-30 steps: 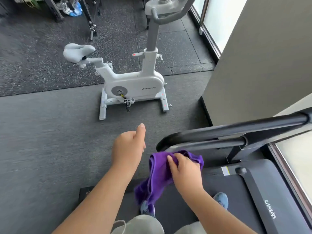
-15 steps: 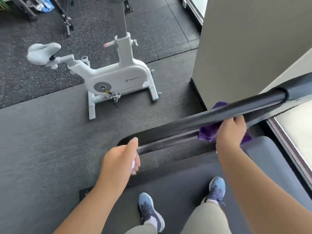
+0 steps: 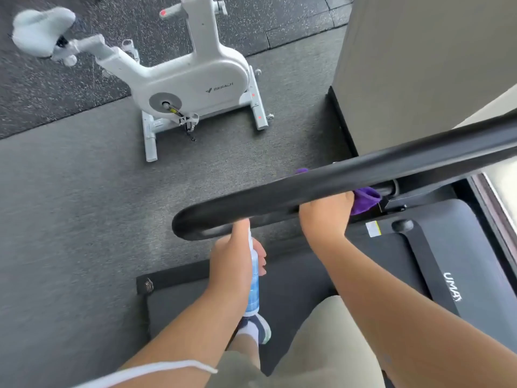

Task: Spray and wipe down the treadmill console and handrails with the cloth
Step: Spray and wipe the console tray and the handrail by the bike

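The person stands on the dark treadmill deck [image 3: 447, 247], and the thick black padded handrail [image 3: 349, 186] runs slantwise across in front of them, hiding part of what lies behind it. The right hand [image 3: 326, 217] is curled up under that rail, clutching the purple cloth [image 3: 365, 199] against it; only a bunched end of the cloth shows just right of the knuckles, with a small scrap peeking above the rail. The left hand [image 3: 235, 261] is wrapped round a slim clear spray bottle with a blue label [image 3: 254, 287], held upright, its top just below the rounded end of the rail and the forefinger raised to the nozzle. Beyond the rail, on grey floor matting [image 3: 70, 205], stands a white exercise bike [image 3: 190, 82], well apart from the treadmill. A grey wall column [image 3: 419, 65] rises to the right. One blue-and-white shoe [image 3: 258, 330] shows below the bottle.
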